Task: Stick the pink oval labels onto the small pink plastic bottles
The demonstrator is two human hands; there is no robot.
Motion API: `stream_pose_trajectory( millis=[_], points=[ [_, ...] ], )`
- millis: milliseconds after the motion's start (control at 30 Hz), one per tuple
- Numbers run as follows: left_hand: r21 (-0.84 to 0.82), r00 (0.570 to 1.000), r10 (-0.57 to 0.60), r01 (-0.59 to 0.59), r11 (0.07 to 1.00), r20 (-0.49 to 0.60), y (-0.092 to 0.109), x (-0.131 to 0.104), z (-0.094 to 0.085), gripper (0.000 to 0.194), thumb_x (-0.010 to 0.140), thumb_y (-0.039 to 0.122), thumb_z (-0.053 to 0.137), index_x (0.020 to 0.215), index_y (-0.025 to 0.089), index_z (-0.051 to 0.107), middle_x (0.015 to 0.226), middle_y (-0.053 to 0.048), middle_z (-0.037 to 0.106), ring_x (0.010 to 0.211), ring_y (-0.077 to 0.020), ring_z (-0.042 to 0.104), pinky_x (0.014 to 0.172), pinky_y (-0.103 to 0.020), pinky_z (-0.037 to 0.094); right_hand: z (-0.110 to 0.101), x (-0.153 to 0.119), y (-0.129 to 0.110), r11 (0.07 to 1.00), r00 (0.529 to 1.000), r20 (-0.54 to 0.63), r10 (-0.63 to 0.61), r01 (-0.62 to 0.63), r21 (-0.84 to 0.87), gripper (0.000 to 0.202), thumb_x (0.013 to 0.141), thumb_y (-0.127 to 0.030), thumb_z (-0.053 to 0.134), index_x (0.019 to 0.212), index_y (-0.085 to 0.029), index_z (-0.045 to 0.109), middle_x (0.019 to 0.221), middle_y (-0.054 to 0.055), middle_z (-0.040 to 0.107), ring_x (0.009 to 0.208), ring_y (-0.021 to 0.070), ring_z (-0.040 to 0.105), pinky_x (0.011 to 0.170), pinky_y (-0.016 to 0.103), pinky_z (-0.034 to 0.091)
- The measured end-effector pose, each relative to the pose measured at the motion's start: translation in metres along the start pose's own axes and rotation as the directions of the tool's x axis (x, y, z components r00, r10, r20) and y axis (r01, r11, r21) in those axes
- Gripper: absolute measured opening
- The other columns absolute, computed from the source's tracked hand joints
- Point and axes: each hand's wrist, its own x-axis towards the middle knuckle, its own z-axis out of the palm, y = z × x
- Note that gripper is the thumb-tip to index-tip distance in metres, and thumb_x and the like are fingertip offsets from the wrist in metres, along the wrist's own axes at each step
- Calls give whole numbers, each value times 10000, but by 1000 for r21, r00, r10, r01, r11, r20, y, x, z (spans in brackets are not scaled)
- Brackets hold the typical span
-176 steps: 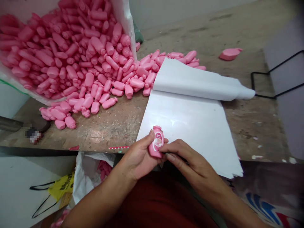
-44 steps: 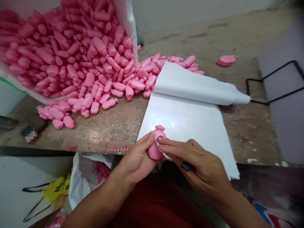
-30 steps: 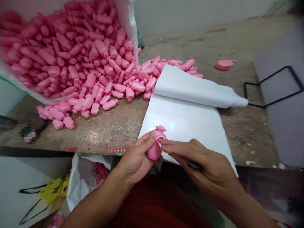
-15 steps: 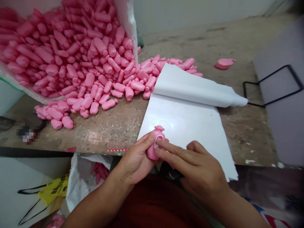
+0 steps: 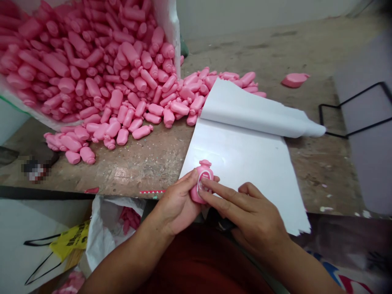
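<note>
A small pink plastic bottle [image 5: 195, 192] stands nearly upright in my left hand [image 5: 180, 200], the thumb along its side and fingertips showing behind it. On its front is an oval label [image 5: 205, 176] with a white border, a dark pink middle and the word "BABY" near the top. My right hand [image 5: 257, 212] has its index and middle fingers stretched out, their tips resting on the label and covering its lower part. Beneath the bottle and hands lies a stack of white sheets [image 5: 248, 163], its top folded back.
Many similar pink bottles [image 5: 101, 87] fill a tipped white container [image 5: 177, 36] and spill onto the worn table [image 5: 165, 155]. One lone bottle [image 5: 295, 80] lies at the back right, near a black wire frame [image 5: 346, 106]. Below the table edge hangs a white sack [image 5: 98, 232].
The right fingers have slid slightly over the label, so its upper printing now shows. The left hand still holds the bottle in almost the same place. The view has shifted slightly.
</note>
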Motion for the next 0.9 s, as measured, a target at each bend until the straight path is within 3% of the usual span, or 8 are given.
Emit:
stream_pose_trajectory(
  millis=[67, 133, 200, 267, 333, 467, 567, 900],
  points=[
    [15, 1000, 13, -13, 1000, -10, 1, 0, -1, 230, 999, 245, 481, 1053, 116, 663, 935, -84, 683, 794, -99, 649, 755, -202, 507, -7, 1, -1, 993, 998, 24, 58, -60, 101, 481, 902, 12, 463, 1239, -267, 663, 1276, 77, 717, 730, 147, 671, 610, 341, 411],
    [39, 999, 43, -43, 998, -4, 2, 0, -3, 233, 991, 261, 504, 1131, 145, 649, 970, -86, 696, 819, -121, 669, 727, -220, 513, -14, 3, -3, 932, 965, 34, 261, -261, 250, 348, 922, -76, 530, 1150, -278, 698, 1181, 49, 753, 864, 170, 702, 675, 312, 478],
    [71, 995, 95, -95, 993, 5, 1, 0, -5, 253, 979, 285, 534, 1189, 183, 632, 1015, -86, 706, 887, -157, 690, 735, -247, 519, -18, 7, -6, 752, 835, 65, 546, -523, 402, 157, 933, -225, 596, 1033, -265, 711, 965, 32, 773, 838, 184, 705, 664, 290, 504],
    [98, 986, 167, -168, 981, 18, -1, 0, -5, 260, 960, 304, 573, 1194, 208, 637, 1044, -76, 711, 955, -173, 693, 782, -262, 519, -17, 12, -9, 520, 672, 181, 718, -691, 502, 158, 919, -377, 624, 896, -238, 695, 787, 22, 726, 708, 175, 666, 585, 276, 477],
    [115, 970, 241, -243, 963, 34, -4, 0, -4, 260, 933, 325, 622, 1166, 214, 656, 1049, -62, 716, 984, -167, 686, 846, -269, 511, -11, 16, -12, 356, 588, 342, 733, -760, 544, 297, 896, -490, 624, 783, -218, 664, 699, 16, 668, 610, 152, 586, 535, 271, 425],
    [178, 941, 335, -338, 924, 50, -7, 1, -3, 332, 848, 392, 729, 1144, 253, 677, 1082, -35, 725, 1033, -177, 674, 926, -294, 493, -1, 21, -16, 161, 503, 525, 686, -809, 565, 440, 860, -604, 612, 676, -203, 614, 561, -28, 524, 471, 94, 356, 476, 267, 290],
    [218, 929, 365, -368, 904, 56, -9, 0, -3, 377, 805, 434, 765, 1135, 271, 683, 1100, -28, 726, 1067, -194, 669, 956, -316, 488, 2, 25, -19, 70, 465, 558, 687, -807, 587, 466, 825, -633, 632, 653, -202, 596, 548, -35, 504, 474, 91, 305, 483, 271, 262],
    [129, 953, 299, -303, 944, 46, -8, -1, -6, 344, 812, 354, 775, 1120, 224, 697, 998, -39, 741, 917, -121, 684, 872, -232, 509, 2, 32, -28, -60, 481, 513, 711, -685, 726, 378, 755, -503, 777, 663, -205, 563, 557, -68, 468, 528, 96, 378, 552, 264, 312]
  ],
)
